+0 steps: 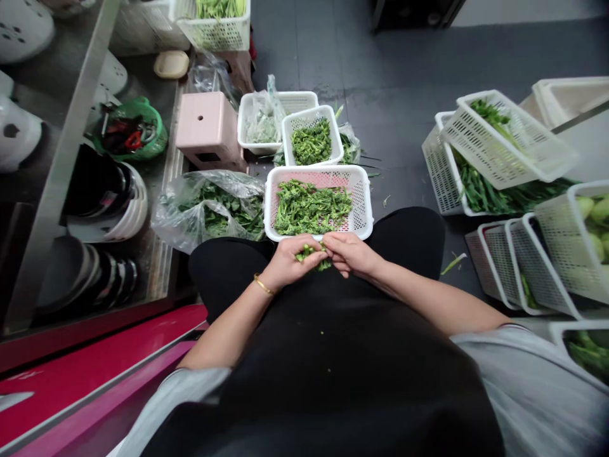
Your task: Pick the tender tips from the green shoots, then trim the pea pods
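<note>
Over my lap, just in front of the near rim of a white perforated basket (pixel 364 197), my left hand (pixel 288 259) is closed around a small bunch of green vegetable shoots (pixel 304 254). My right hand (pixel 354 254) meets it, thumb and fingertips pinched at the bunch's right end; what exactly they grip is too small to make out. Cut green shoots (pixel 309 206) with budded tips fill most of that basket. Behind it, a smaller white basket (pixel 288 139) holds more of the same. A clear plastic bag (pixel 176 219) of leafy greens lies to the left.
A pink stool (pixel 204 120) stands at the left, beside a metal shelf (pixel 61 171) with stacked bowls and a green colander (pixel 159 136). On the right are stacked white baskets (pixel 438 165) with long greens (pixel 514 190). Scraps (pixel 454 263) lie on the dark tiled floor (pixel 399 127).
</note>
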Tool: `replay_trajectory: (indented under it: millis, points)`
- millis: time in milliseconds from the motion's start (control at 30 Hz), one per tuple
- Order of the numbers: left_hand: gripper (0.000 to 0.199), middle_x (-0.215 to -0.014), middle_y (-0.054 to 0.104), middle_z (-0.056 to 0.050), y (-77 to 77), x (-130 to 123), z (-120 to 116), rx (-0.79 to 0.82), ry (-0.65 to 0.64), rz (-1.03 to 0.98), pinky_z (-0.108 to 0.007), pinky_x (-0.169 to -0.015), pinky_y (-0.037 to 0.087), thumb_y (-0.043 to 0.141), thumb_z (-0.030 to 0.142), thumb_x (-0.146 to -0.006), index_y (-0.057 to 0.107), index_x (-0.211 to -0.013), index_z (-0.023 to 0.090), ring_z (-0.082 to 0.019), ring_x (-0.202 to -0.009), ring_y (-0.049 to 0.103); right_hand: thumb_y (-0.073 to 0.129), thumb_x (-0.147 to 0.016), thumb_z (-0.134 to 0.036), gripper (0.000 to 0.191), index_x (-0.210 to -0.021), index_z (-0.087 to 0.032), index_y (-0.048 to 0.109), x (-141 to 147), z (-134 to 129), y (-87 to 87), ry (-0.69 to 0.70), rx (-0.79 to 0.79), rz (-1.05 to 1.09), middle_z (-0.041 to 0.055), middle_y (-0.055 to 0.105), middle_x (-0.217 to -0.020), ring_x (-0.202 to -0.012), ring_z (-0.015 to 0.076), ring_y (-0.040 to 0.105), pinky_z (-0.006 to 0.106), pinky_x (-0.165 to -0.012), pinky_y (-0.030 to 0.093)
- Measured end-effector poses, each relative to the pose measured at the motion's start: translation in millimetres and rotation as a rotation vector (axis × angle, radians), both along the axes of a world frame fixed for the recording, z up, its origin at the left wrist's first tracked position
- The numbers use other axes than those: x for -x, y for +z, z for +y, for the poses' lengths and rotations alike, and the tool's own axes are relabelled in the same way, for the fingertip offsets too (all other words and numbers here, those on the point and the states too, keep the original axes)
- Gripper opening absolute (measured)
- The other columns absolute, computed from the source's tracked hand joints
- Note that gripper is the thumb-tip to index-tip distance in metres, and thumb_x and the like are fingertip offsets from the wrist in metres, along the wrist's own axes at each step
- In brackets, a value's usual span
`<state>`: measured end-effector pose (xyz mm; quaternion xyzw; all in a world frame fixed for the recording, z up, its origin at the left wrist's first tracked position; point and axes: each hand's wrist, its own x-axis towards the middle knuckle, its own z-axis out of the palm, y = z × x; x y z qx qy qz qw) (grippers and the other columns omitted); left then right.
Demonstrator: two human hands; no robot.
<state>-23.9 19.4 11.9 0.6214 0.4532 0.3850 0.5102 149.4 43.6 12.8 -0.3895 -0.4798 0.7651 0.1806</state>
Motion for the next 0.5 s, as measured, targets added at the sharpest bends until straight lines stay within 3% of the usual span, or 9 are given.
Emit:
replay_trajectory:
  millis: [67, 133, 167, 233, 300, 367, 433, 500]
  points:
    - [0.01, -0.069, 0.063, -0.006, 5.4, -2, 1, -0.053, -0.097, 0.033, -0.031, -0.075, 0.042, 0.07, 0.03, -0.072, 0.07, -0.071, 0.02, -0.016, -0.069, 0.055, 0.05, -0.084, -0.056, 0.039, -0.069, -0.022, 0.037, -4, -1, -0.7, -0.035, 0.197, 0.103, -0.0141, 0.021, -0.042, -0.029, 0.0046, 0.017, 0.018, -0.029, 0.029]
    - [0.011, -0.066, 0.063, -0.006, 10.9, 3, 4, 0.002, -0.222, 0.002, -0.031, -0.072, 0.043, 0.072, 0.03, -0.07, 0.07, -0.069, 0.019, -0.016, -0.066, 0.055, 0.05, -0.084, -0.056, 0.04, -0.07, -0.022, 0.035, -15, 1, -0.2, -0.086, 0.263, 0.181, -0.0142, 0.02, -0.043, -0.03, 0.0043, 0.014, 0.018, -0.028, 0.027]
    - [0.013, -0.065, 0.063, -0.006, 12.7, 8, 9, 0.051, -0.232, -0.043, -0.031, -0.069, 0.044, 0.072, 0.031, -0.069, 0.069, -0.067, 0.019, -0.016, -0.064, 0.055, 0.049, -0.085, -0.056, 0.04, -0.069, -0.022, 0.034, -22, 2, -0.4, -0.108, 0.254, 0.195, -0.0139, 0.02, -0.044, -0.03, 0.0043, 0.014, 0.017, -0.028, 0.027]
    - [0.019, -0.063, 0.061, -0.005, 12.5, 21, 30, 0.158, -0.072, -0.19, -0.029, -0.062, 0.044, 0.07, 0.034, -0.07, 0.066, -0.065, 0.017, -0.015, -0.059, 0.054, 0.047, -0.086, -0.057, 0.04, -0.069, -0.022, 0.036, -39, 2, -3.8, -0.06, 0.182, 0.125, -0.0129, 0.022, -0.045, -0.031, 0.0047, 0.019, 0.018, -0.03, 0.029]
    - [0.023, -0.06, 0.059, -0.002, 6.8, 34, 68, 0.274, 0.253, -0.36, -0.025, -0.054, 0.043, 0.067, 0.036, -0.069, 0.062, -0.063, 0.015, -0.012, -0.054, 0.051, 0.046, -0.088, -0.053, 0.037, -0.069, -0.021, 0.043, -53, 1, -12.3, 0.133, 0.025, -0.047, -0.0094, 0.033, -0.046, -0.035, 0.0064, 0.031, 0.021, -0.036, 0.034]
    - [0.021, -0.057, 0.056, 0.0, -2.3, 43, 121, 0.451, 0.461, -0.443, -0.023, -0.049, 0.042, 0.067, 0.033, -0.068, 0.056, -0.066, 0.015, -0.011, -0.05, 0.05, 0.045, -0.09, -0.046, 0.033, -0.071, -0.02, 0.051, -61, -1, -24.3, 0.32, -0.234, -0.244, -0.0021, 0.05, -0.054, -0.046, 0.0108, 0.047, 0.026, -0.047, 0.041]
    - [0.02, -0.06, 0.057, -0.001, -11.5, 44, 179, 0.575, 0.549, -0.431, -0.023, -0.052, 0.045, 0.062, 0.032, -0.074, 0.054, -0.072, 0.014, -0.011, -0.053, 0.053, 0.043, -0.092, -0.04, 0.029, -0.076, -0.021, 0.056, -63, -3, -36.8, 0.389, -0.494, -0.417, 0.0047, 0.061, -0.068, -0.06, 0.0167, 0.056, 0.031, -0.058, 0.044]
    - [0.021, -0.07, 0.059, -0.003, -18.2, 40, 231, 0.568, 0.574, -0.393, -0.026, -0.063, 0.05, 0.054, 0.034, -0.083, 0.052, -0.082, 0.013, -0.012, -0.063, 0.057, 0.042, -0.092, -0.035, 0.025, -0.083, -0.021, 0.06, -65, -3, -47.1, 0.412, -0.645, -0.534, 0.0089, 0.067, -0.08, -0.071, 0.0219, 0.062, 0.035, -0.064, 0.044]
